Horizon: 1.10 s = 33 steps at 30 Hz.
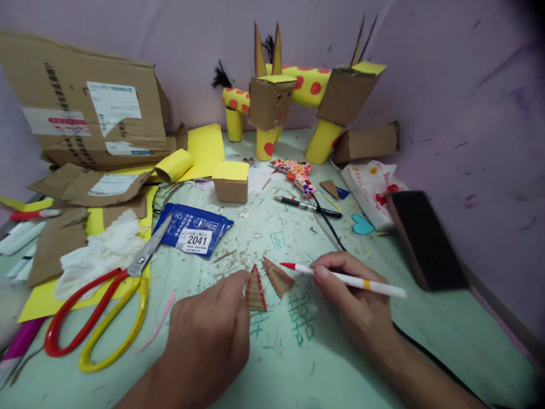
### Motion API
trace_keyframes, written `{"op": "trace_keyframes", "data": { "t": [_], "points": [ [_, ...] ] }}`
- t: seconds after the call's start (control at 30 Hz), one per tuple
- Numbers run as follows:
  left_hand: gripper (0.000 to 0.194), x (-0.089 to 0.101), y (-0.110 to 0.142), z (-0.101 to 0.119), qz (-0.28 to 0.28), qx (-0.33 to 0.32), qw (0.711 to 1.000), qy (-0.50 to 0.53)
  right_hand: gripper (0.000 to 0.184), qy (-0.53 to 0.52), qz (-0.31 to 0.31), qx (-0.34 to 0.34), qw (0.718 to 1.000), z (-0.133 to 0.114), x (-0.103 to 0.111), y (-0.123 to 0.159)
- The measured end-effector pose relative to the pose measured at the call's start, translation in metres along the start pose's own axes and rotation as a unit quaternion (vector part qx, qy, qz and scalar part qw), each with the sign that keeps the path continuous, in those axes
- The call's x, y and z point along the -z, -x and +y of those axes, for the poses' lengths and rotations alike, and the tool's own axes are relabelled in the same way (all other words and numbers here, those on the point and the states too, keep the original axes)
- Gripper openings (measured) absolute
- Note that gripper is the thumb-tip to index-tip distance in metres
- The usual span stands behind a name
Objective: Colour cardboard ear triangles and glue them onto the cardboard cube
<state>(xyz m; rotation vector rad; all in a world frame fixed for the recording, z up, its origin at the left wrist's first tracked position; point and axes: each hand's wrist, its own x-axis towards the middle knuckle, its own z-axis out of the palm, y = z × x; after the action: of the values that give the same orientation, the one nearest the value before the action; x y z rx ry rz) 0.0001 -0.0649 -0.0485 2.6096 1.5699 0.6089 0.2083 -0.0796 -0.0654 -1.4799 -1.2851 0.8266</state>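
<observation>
My right hand (357, 301) is closed around a white marker (366, 282) with a yellow band. Its red tip points left, just beside a brown cardboard triangle (279, 277) lying on the table. With curled fingers, my left hand (208, 329) grips the left edge of a second cardboard triangle (256, 295), which has red-coloured edges. The fingertips at that edge are partly hidden. Left of this hand lie scissors (138, 264) with red and yellow handles, and a blue packet (193, 227) labelled 2041 sits behind it.
Spotted yellow animal figures (272, 102) with cardboard heads stand at the back. A floral glue gun (298, 173) trails a black cord. A black pen (306, 206), a phone (428, 238), a small box (230, 187) and a large carton (93, 108) surround the work area.
</observation>
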Motion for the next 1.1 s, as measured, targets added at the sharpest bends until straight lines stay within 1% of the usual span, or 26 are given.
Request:
{"op": "trace_keyframes", "data": {
  "t": [0.07, 0.17, 0.2, 0.23, 0.27, 0.33, 0.43, 0.5, 0.6, 0.67, 0.77, 0.9, 1.1],
  "points": [
    [0.025, 0.004, -0.008, -0.004, -0.026, 0.054, 0.997, 0.048, 0.015, 0.006, -0.032, -0.006, 0.999, -0.002, -0.001, -0.005],
    [0.027, 0.014, -0.028, -0.012, -0.117, 0.157, 0.977, 0.087, 0.017, -0.008, -0.066, -0.02, 0.998, -0.004, -0.005, -0.01],
    [0.028, 0.017, -0.037, -0.014, -0.147, 0.178, 0.969, 0.089, 0.017, -0.017, -0.073, -0.024, 0.997, -0.004, -0.005, -0.011],
    [0.028, 0.019, -0.045, -0.016, -0.164, 0.193, 0.963, 0.092, 0.018, -0.025, -0.078, -0.026, 0.996, -0.004, -0.006, -0.012],
    [0.028, 0.02, -0.054, -0.018, -0.18, 0.195, 0.959, 0.102, 0.018, -0.03, -0.083, -0.026, 0.996, -0.004, -0.006, -0.012],
    [0.026, 0.018, -0.069, -0.022, -0.201, 0.179, 0.952, 0.144, 0.017, -0.034, -0.084, -0.021, 0.996, -0.002, -0.006, -0.012],
    [0.022, 0.006, -0.087, -0.025, -0.233, 0.168, 0.933, 0.215, 0.017, -0.037, -0.071, -0.021, 0.997, 0.001, -0.006, -0.015],
    [0.022, -0.003, -0.093, -0.026, -0.257, 0.168, 0.92, 0.244, 0.018, -0.039, -0.067, -0.026, 0.997, 0.003, -0.006, -0.018],
    [0.023, -0.009, -0.097, -0.028, -0.297, 0.165, 0.9, 0.273, 0.018, -0.04, -0.085, -0.032, 0.995, 0.006, -0.006, -0.021],
    [0.023, -0.01, -0.098, -0.028, -0.32, 0.162, 0.888, 0.288, 0.018, -0.037, -0.097, -0.034, 0.994, 0.007, -0.006, -0.022],
    [0.022, -0.008, -0.099, -0.03, -0.342, 0.156, 0.876, 0.301, 0.019, -0.043, -0.099, -0.038, 0.993, 0.01, -0.006, -0.021],
    [0.021, -0.007, -0.102, -0.032, -0.367, 0.152, 0.866, 0.305, 0.019, -0.041, -0.097, -0.038, 0.994, 0.01, -0.005, -0.021],
    [0.021, -0.01, -0.106, -0.029, -0.374, 0.15, 0.862, 0.308, 0.015, 0.009, -0.093, 0.004, 0.996, 0.001, -0.007, -0.023]
  ]
}}
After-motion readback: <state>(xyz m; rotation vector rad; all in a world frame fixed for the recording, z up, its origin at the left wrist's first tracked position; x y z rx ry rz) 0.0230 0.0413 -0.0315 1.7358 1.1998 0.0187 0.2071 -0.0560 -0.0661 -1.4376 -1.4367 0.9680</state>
